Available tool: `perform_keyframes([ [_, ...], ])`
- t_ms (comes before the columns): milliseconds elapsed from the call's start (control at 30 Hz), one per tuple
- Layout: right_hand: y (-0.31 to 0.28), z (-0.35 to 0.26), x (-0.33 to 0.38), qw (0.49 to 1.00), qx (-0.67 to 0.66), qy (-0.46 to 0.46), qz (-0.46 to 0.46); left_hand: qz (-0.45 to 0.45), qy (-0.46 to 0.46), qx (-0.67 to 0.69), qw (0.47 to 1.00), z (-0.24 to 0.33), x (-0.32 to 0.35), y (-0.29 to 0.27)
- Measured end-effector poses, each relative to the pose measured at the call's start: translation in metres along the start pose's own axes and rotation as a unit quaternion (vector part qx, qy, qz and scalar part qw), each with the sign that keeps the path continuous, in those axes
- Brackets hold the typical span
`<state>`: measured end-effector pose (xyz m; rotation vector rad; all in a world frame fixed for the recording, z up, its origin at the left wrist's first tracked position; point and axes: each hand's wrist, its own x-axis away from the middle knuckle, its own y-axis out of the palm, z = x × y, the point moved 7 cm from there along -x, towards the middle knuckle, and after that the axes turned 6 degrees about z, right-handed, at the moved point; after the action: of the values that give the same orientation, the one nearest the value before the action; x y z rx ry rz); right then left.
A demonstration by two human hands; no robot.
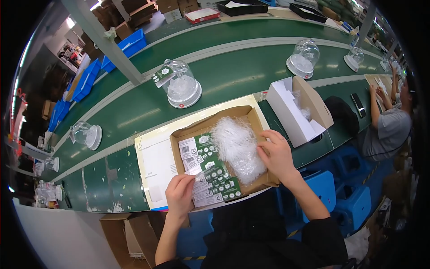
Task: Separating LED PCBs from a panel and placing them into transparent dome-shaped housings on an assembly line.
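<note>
A shallow cardboard tray (175,154) lies in front of me. Its left half holds overlapping green-and-white printed cards (215,177), its right half a heap of clear plastic strands (230,139) with a clear bag (247,168) at the near end. Over the cards' left edge, my left hand (179,196) is closed in a pinch; what sits between its fingertips is too small to tell. My right hand (278,156) is beside the strands at the tray's right side, thumb and forefinger drawn together, their contents unclear.
Clear domes on white bases, one with a green card (162,76), another dome (303,58) farther right, stand along the green conveyor (237,71). An open white box (293,112), black cloth (340,114) and phone (358,105) are right. A co-worker (389,130) sits beyond blue stools (320,190).
</note>
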<state>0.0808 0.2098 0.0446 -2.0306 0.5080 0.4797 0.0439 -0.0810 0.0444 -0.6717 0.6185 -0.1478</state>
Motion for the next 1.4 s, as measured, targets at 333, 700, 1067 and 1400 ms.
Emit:
perform_keyframes([
  [333, -0.009, 0.023, 0.014, 0.945, -0.221, 0.242, -0.015, 0.004, -0.29, 0.31, 0.905, 0.004, 0.036, 0.018],
  [700, -0.008, 0.043, 0.037, 0.93, -0.238, 0.272, -0.06, -0.005, -0.356, 0.436, 0.827, 0.004, 0.049, 0.047],
  [1067, -0.005, 0.009, 0.048, 0.849, -0.426, 0.285, -0.128, 0.047, -0.373, 0.48, 0.793, -0.004, 0.066, 0.063],
  [1400, -0.003, -0.02, 0.064, 0.745, -0.58, 0.32, -0.074, -0.052, -0.28, 0.483, 0.828, 0.019, 0.059, 0.074],
])
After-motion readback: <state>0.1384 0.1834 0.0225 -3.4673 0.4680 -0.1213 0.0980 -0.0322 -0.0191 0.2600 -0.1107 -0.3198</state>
